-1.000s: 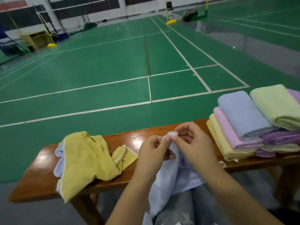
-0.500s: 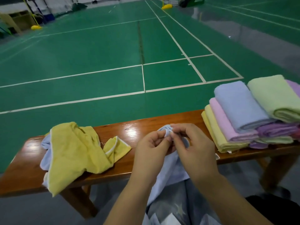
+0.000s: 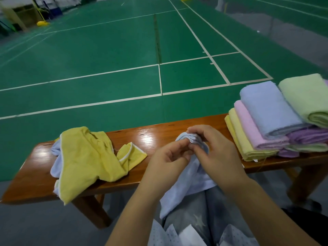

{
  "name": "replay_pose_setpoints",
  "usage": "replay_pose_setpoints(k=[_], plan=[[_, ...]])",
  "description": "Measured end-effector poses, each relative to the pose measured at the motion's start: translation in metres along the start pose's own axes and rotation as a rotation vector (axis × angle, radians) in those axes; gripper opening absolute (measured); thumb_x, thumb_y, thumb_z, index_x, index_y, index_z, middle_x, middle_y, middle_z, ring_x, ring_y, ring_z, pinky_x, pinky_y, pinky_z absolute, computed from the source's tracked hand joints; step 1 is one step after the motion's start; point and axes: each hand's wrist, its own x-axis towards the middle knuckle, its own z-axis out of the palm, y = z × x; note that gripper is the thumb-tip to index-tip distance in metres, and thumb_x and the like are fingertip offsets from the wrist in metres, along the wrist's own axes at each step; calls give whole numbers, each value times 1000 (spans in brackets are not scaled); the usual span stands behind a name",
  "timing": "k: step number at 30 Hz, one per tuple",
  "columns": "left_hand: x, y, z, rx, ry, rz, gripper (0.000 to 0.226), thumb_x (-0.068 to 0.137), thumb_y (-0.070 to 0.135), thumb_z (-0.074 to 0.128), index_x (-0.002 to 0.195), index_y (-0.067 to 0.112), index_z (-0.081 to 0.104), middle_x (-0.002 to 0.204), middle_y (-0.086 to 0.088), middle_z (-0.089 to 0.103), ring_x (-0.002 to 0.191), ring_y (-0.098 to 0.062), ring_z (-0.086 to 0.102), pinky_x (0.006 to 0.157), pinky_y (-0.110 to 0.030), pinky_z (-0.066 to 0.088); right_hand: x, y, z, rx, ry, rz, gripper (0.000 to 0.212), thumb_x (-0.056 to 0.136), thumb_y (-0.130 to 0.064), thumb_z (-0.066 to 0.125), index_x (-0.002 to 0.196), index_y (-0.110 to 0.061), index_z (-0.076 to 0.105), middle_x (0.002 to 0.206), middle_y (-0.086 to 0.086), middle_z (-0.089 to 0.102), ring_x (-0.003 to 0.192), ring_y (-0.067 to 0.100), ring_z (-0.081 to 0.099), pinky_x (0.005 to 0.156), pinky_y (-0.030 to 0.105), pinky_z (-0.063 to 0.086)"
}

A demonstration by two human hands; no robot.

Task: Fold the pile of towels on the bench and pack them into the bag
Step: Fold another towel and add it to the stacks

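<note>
Green court floor [image 3: 106, 50]; white lines [image 3: 79, 78].

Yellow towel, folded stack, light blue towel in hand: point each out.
yellow towel [image 3: 85, 157], head view, middle of the crumpled cloth.
folded stack [image 3: 262, 114], head view, top blue towel.
light blue towel [image 3: 188, 181], head view, hanging part below the hands.

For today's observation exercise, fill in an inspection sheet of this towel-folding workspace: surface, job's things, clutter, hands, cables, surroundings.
Surface: glossy wooden bench, with glare patches.
Job's things: pale blue towel bunched in both hands, hanging toward the lap; crumpled yellow towel unfolded at the bench's left; folded stack at the right. No bag seen.
Clutter: nothing seen.
Hands: left hand and right hand both pinch the blue towel's gathered edge.
Cables: nothing seen.
Surroundings: green court floor with white lines.
</note>
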Motion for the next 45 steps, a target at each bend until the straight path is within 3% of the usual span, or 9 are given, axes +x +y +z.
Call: replay_pose_setpoints(k=[3,5,8,10,14,17,24,30,45], plan=[[1,-12,-16,320,27,177,30,85,8,70,96,36,64,92,14,71,91,0,65,80,-19,52,2,-2,-1,152,-21,87,37,90,-5,60,104,-39,54,103,-21,61,101,-3,57,84,9,47],[4,-28,-27,653,144,293,38,78,20,79,90,42,49,87,19,56,86,7,52,73,-8,41,4,-5,-4,285,-24,140,38,91,-5,59,105,-40,53,100,-23,62,100,-2,60,82,12,49],[6,-49,-36,778,213,296,54,73,25,82,106,37,41,105,26,39,97,11,38,84,1,29,8,-9,-9,438,-59,165,39,90,0,57,109,-34,53,100,-16,63,100,-1,62,81,12,48],[8,-60,-39,731,147,237,52,78,18,77,116,35,46,116,23,45,105,9,41,89,0,29,10,-11,-13,486,-82,156,42,90,3,57,111,-33,52,102,-10,62,99,1,62,82,13,49],[5,-61,-47,579,47,84,31,88,10,64,78,39,57,75,21,60,70,4,53,63,-13,41,15,-13,-21,534,-63,167,42,89,5,56,111,-31,52,101,-3,62,95,1,63,82,14,49],[6,-56,-59,472,93,36,16,88,13,66,79,26,66,74,5,62,67,-1,52,63,-19,43,18,-10,-29,518,-20,177,41,89,5,56,111,-30,52,102,-1,62,94,2,63,83,16,50],[28,24,-80,-22,335,280,17,85,2,62,81,18,65,70,13,66,68,1,58,64,-13,46,55,-27,-57,436,71,89,40,89,3,58,108,-32,54,102,-2,62,95,3,61,94,22,49],[25,76,-75,-26,304,537,19,80,19,68,75,37,69,70,18,63,66,3,53,63,-11,43,72,-54,-83,460,145,-56,37,89,3,57,108,-29,53,102,0,61,90,-1,61,88,21,52],[10,92,-73,-14,245,514,8,80,30,66,75,37,66,71,17,59,67,-2,51,59,-15,41,73,-62,-110,601,-32,-6,38,89,7,53,108,-26,56,87,-2,65,81,7,65,71,23,57]])
